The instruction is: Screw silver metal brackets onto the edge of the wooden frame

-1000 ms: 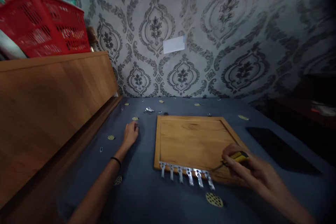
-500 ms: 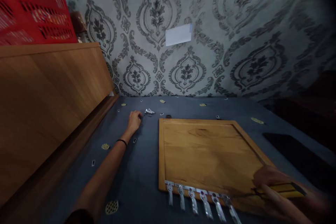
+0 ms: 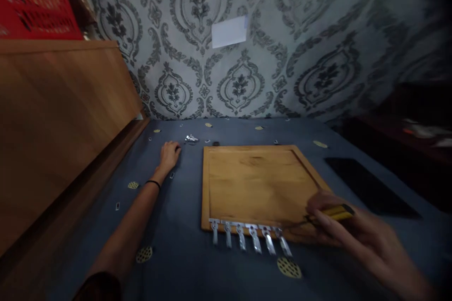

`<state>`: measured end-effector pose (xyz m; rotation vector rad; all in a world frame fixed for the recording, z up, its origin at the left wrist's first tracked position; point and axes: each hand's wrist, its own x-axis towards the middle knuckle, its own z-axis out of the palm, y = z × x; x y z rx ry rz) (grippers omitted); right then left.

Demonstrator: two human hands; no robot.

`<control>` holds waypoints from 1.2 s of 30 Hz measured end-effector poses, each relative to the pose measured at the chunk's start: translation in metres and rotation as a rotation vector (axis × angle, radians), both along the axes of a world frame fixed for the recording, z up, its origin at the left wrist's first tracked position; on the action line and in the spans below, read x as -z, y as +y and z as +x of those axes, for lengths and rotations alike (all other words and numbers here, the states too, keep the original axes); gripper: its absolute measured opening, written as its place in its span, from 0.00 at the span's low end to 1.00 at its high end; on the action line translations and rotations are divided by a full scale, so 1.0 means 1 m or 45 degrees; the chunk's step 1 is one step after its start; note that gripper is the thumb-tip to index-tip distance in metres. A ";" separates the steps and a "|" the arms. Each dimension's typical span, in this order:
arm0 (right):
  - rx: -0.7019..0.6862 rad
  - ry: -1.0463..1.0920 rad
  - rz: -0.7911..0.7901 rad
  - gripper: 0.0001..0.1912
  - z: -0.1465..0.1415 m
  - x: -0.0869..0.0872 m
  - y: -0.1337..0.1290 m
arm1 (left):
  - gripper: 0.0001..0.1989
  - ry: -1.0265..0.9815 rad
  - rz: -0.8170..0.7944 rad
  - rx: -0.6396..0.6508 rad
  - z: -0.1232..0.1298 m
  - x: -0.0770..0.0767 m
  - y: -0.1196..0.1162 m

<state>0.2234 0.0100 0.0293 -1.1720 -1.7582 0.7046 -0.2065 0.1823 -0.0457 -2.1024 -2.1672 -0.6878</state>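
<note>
A wooden board (image 3: 254,183) with a raised rim lies on the blue patterned cloth. Several silver metal clips (image 3: 240,236) sit in a row along its near edge, their arms hanging over it. My right hand (image 3: 339,225), over the board's near right corner, is closed round a yellow-and-black screwdriver (image 3: 334,214). Its thin shaft points left toward the row's last clip; contact is too blurred to tell. Left of the board, my left hand (image 3: 170,154) rests on the cloth with curled fingers; whatever they hold is hidden. Just beyond those fingers lies a small heap of shiny metal pieces (image 3: 191,138).
A wooden cabinet (image 3: 67,122) borders the left side, with a red plastic basket (image 3: 38,9) on top. To the right lies a flat dark slab (image 3: 370,186). Behind is a patterned wall (image 3: 240,75) bearing a white paper (image 3: 229,32). A small dark object (image 3: 216,144) sits behind the board.
The whole view has shifted, so the board and both hands appear farther up and left. My right hand still holds the screwdriver near the last clip; my left hand stays by the metal heap.
</note>
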 end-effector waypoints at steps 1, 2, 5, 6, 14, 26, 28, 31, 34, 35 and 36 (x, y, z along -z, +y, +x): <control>-0.063 -0.008 0.003 0.12 -0.001 -0.003 -0.001 | 0.17 0.012 -0.012 -0.010 0.002 -0.002 -0.002; -0.090 -0.001 0.020 0.14 -0.002 -0.005 -0.002 | 0.18 0.022 -0.025 -0.015 0.003 -0.004 -0.003; -0.145 0.029 -0.024 0.15 -0.002 -0.004 -0.002 | 0.18 0.055 -0.073 -0.026 0.004 -0.009 -0.006; -0.144 0.049 -0.021 0.17 -0.002 -0.002 -0.002 | 0.18 0.069 -0.092 -0.021 0.003 -0.010 -0.005; -0.208 0.083 0.069 0.13 0.000 0.006 0.000 | 0.09 0.161 -0.173 0.017 -0.010 -0.019 -0.004; -0.289 0.017 0.309 0.07 0.002 0.005 0.002 | 0.18 0.170 -0.113 -0.022 0.011 -0.033 -0.031; -0.289 0.017 0.294 0.06 0.003 0.005 0.001 | 0.17 0.127 -0.097 -0.002 0.022 -0.040 -0.041; -0.287 0.026 0.272 0.06 0.005 0.006 0.000 | 0.12 0.018 -0.120 0.128 0.050 -0.051 -0.064; -0.292 0.049 0.273 0.05 0.005 0.006 0.000 | 0.10 -0.073 -0.232 0.427 0.095 -0.064 -0.093; -0.297 0.054 0.283 0.05 0.005 0.006 0.000 | 0.11 -0.093 -0.277 0.521 0.112 -0.069 -0.101; -0.305 0.060 0.295 0.05 0.005 0.006 0.000 | 0.11 -0.118 -0.333 0.628 0.128 -0.074 -0.109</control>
